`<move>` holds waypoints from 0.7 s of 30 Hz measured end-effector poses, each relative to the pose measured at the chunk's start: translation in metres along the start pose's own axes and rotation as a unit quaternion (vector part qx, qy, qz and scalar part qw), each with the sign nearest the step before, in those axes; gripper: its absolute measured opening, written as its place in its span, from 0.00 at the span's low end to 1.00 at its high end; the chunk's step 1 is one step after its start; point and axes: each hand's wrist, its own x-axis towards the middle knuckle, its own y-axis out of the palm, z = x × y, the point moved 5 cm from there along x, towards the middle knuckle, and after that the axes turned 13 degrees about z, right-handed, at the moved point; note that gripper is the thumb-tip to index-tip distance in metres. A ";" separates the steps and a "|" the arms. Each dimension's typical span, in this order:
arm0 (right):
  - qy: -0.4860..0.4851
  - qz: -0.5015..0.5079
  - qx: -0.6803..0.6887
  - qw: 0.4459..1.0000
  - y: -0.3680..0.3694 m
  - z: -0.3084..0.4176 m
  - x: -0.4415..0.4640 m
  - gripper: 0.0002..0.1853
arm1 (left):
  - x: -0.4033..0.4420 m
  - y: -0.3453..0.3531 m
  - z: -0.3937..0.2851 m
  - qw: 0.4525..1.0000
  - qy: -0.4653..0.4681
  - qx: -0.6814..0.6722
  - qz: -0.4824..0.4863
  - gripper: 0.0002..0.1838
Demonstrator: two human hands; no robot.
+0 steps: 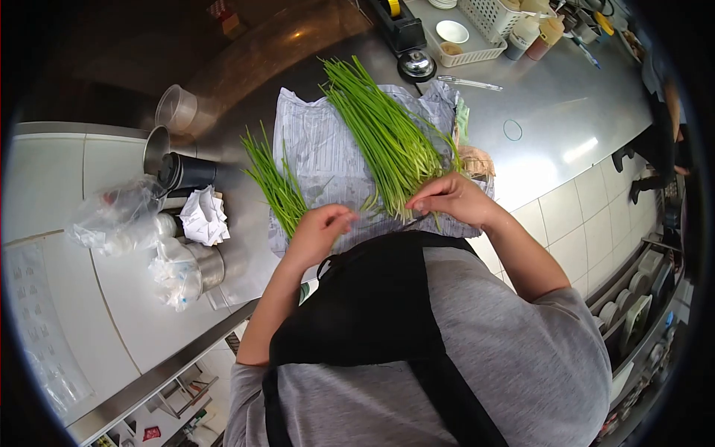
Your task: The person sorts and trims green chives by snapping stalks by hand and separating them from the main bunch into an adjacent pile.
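A large bunch of long green chives [380, 127] lies on a sheet of crumpled printed paper [305, 127], its pale root ends toward me. To its left rests a smaller bunch of chives [272, 186]. My right hand [450, 200] is at the root ends of the large bunch, with thumb and fingers pinched on chives there. My left hand [322, 229] hovers by the lower end of the small bunch, its fingers curled into a slightly blurred pinch; what is between them is too small to make out.
Left on the steel counter [536, 127] stand black cups [186, 173], a clear plastic tub [176, 108] and a metal pot [211, 267]. At the back are a call bell [415, 65], a pen [471, 83], a white basket [469, 56] and sauce bottles [547, 37]. Another person [655, 149] stands far right.
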 end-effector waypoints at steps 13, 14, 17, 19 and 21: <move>-0.045 -0.270 -0.529 0.803 -0.006 0.014 -0.019 0.05 | -0.034 -0.071 0.010 0.860 0.036 0.299 -0.412 0.15; -0.064 -0.314 -0.532 0.784 -0.005 0.019 -0.017 0.05 | -0.030 -0.067 0.003 0.865 0.064 0.291 -0.403 0.15; -0.083 -0.309 -0.592 0.740 -0.002 0.020 -0.001 0.06 | -0.014 -0.049 -0.017 0.893 0.100 0.270 -0.345 0.14; -0.043 -0.273 -0.606 0.745 -0.002 0.011 0.017 0.05 | 0.003 -0.034 -0.029 0.914 0.109 0.256 -0.296 0.13; 0.002 -0.240 -0.619 0.748 0.000 0.002 0.035 0.05 | 0.024 -0.017 -0.033 0.956 0.104 0.169 -0.216 0.10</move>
